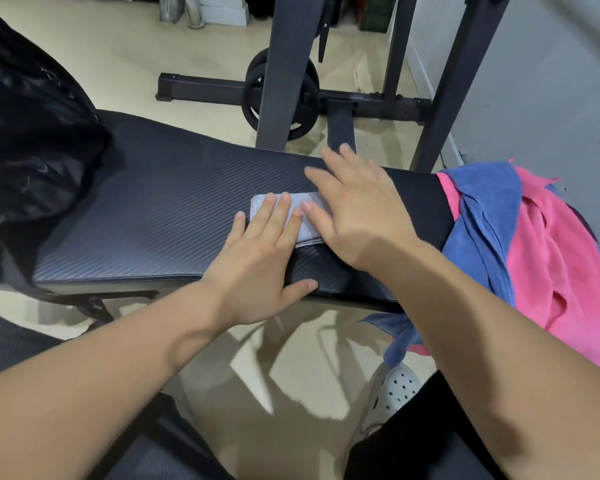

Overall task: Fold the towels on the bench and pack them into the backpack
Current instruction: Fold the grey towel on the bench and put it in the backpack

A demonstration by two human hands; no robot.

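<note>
A small folded grey towel [303,225] lies in the middle of the black padded bench [160,209]. My left hand [260,261] lies flat on its near left part, fingers straight. My right hand [357,209] presses flat on its right side, fingers spread, and covers most of it. A blue towel [482,216] and a pink towel [555,265] lie crumpled together over the bench's right end and hang down. The black backpack [32,140] stands on the bench's left end.
Behind the bench stands a dark weight rack [284,64] with a weight plate [305,95] on the floor. A grey wall [551,81] is at the right. My foot in a pale clog [395,389] stands on the beige floor under the bench.
</note>
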